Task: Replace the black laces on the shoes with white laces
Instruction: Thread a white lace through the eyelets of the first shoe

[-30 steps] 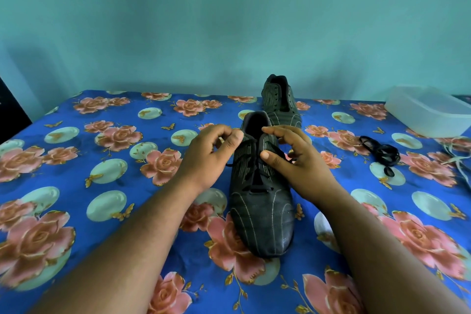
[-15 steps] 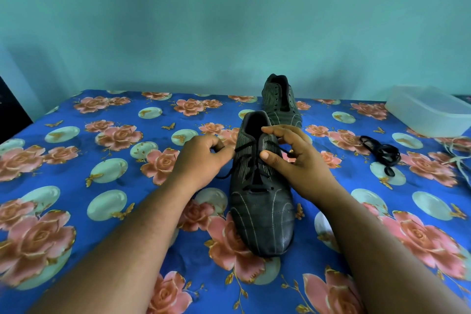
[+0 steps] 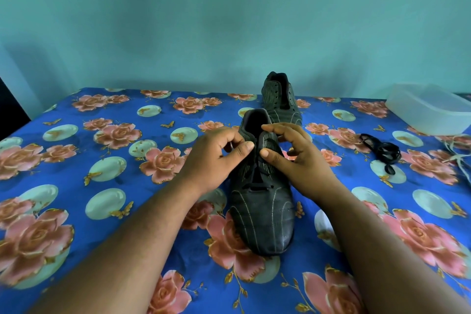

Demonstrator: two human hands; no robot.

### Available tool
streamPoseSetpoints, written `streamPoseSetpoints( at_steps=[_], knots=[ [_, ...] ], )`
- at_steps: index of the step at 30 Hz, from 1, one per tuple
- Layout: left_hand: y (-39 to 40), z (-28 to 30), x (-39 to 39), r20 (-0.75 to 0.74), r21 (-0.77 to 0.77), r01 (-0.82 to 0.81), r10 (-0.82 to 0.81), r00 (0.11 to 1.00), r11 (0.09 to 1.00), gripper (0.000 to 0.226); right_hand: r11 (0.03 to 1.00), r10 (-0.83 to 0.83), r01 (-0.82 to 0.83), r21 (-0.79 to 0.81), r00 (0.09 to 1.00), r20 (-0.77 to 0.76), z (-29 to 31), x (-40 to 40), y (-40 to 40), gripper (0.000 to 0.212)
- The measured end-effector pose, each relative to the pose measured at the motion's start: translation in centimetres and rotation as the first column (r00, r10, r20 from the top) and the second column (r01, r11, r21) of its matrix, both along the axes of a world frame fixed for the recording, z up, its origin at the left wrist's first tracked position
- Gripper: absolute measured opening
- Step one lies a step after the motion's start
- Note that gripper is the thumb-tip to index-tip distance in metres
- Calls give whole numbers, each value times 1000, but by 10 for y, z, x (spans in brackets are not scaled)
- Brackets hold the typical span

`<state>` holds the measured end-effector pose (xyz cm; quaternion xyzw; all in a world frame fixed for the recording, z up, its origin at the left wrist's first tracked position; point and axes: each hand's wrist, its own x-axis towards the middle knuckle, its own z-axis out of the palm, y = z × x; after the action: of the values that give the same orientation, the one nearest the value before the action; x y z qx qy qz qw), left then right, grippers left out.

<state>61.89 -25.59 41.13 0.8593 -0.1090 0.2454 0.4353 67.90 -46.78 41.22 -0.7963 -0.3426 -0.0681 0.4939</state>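
Where it drew away, left hand [image 3: 216, 158] back at near shoe [image 3: 262, 201]

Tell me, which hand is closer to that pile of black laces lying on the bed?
The right hand. It holds the near shoe on the side facing the black lace pile. The left hand is on the shoe's other side, farther from it.

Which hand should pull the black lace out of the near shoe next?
Probably the left hand: its fingers pinch at the black lace by the near shoe top eyelets. The right hand just grips the shoe's other side, steadying it.
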Motion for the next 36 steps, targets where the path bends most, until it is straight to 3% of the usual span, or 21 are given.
streamPoseSetpoints(
  at_steps=[4, 10, 13, 15, 17, 20, 23, 27, 33, 36],
  knots=[
    [2, 1, -1, -55, -25, -62, 60, 997, 998, 30, 1000, 9, -9, 6, 1000, -12, 0, -1, 0, 49],
    [12, -4, 1, -291, -59, -235, 208, 934, 970, 35, 1000, 6, -6, 15, 1000, -20, 0, -2, 1, 48],
    [9, 0, -1, -221, -138, -169, 136, 966, 976, 28, 1000, 9, -9, 20, 1000, -23, 1, -3, 1, 47],
    [6, 1, -1, -152, -187, -58, 30, 988, 981, 44, 1000, 8, -8, 14, 1000, -22, 1, -3, 0, 47],
    [2, 1, -2, -110, -124, 16, -30, 993, 992, 47, 1000, 7, -6, 12, 1000, -21, 1, -3, 0, 46],
    [0, 0, -1, -54, -2, 17, -17, 998, 1000, 32, 1000, 4, -4, 15, 1000, -24, 2, -3, 1, 46],
    [1, 1, 0, -54, -37, 32, -34, 998, 999, 29, 1000, 0, 0, 2, 1000, -28, 2, -3, 1, 46],
    [5, 2, -2, -70, -63, -11, 7, 998, 998, 29, 1000, -2, 2, -3, 999, -38, 1, -4, 0, 47],
    [23, 0, 1, -199, -116, -213, 188, 962, 970, 33, 1000, 3, -4, -6, 998, -65, 3, -5, -2, 50],
    [23, -1, 2, -286, -107, -292, 252, 925, 950, 19, 1000, 25, -27, -15, 993, -114, 4, -4, -6, 56]
  ],
)
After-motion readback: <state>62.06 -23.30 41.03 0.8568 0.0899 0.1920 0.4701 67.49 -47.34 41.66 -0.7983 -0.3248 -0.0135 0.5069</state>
